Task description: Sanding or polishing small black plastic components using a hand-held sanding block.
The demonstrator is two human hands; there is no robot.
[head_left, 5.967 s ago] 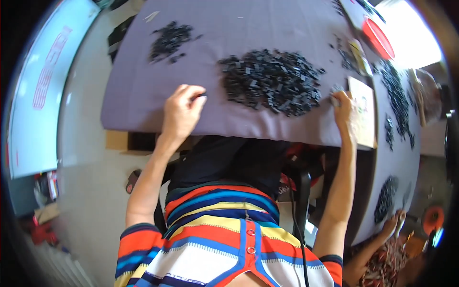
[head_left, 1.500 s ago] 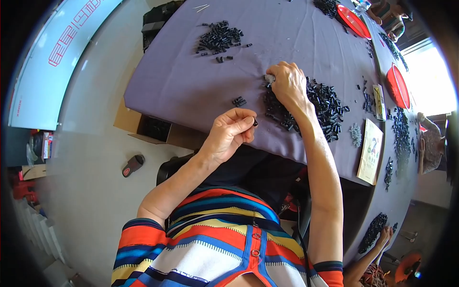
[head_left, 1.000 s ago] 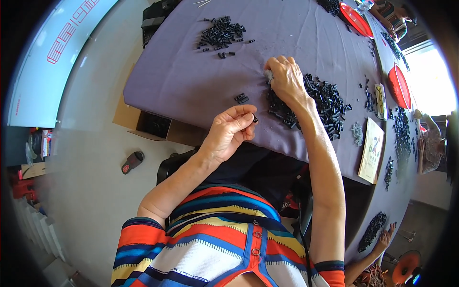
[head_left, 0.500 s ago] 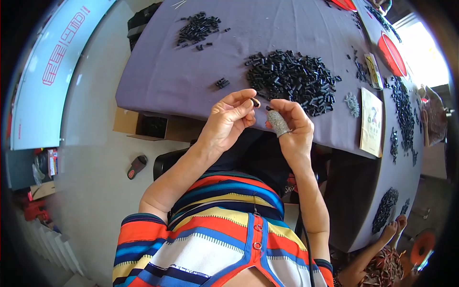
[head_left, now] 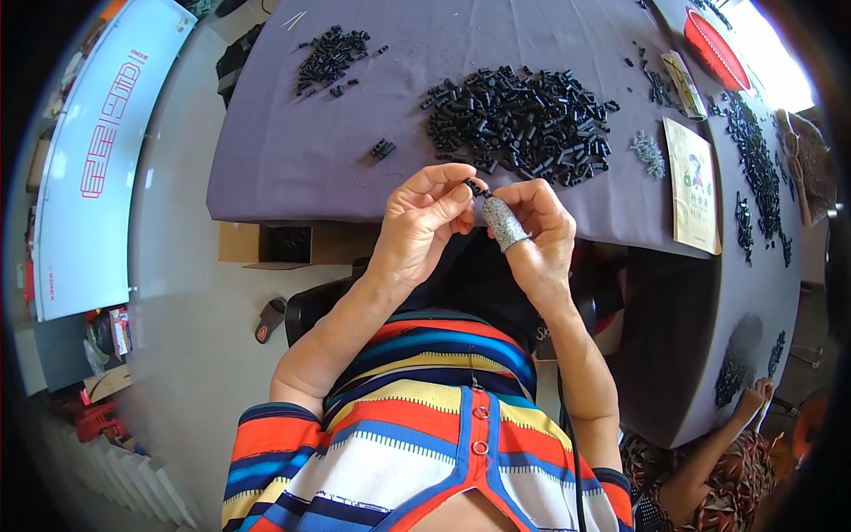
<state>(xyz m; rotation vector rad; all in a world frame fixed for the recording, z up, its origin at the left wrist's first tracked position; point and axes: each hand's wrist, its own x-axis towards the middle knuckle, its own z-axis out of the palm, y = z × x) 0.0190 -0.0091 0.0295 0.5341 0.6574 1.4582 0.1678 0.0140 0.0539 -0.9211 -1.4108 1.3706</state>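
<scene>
Between my two hands, just in front of the table edge, is a small black cylindrical part [head_left: 477, 186]. My left hand [head_left: 424, 217] pinches it between thumb and forefinger. On the other side, my right hand [head_left: 536, 226] has its fingers closed at the part's right end; whether it holds a second piece there is too small to tell. A grey knitted finger cover [head_left: 505, 223] wraps my right thumb. Just beyond my hands lies a large heap of black cylindrical parts [head_left: 519, 124]. A little cluster of the same parts [head_left: 382, 149] lies to the left of it.
Another black pile [head_left: 332, 58] lies at the far left of the purple-grey tablecloth [head_left: 266, 168]. To the right are small clear-grey pieces [head_left: 647, 155], a paper packet [head_left: 693, 186] and a red basket [head_left: 716, 51]. At lower right, another person's hands [head_left: 755, 399] work near black parts. A cardboard box [head_left: 239, 244] stands under the table.
My hands have come together, so the gap between the pieces at my fingertips has closed. The view has shifted slightly, moving the table contents up and left.
</scene>
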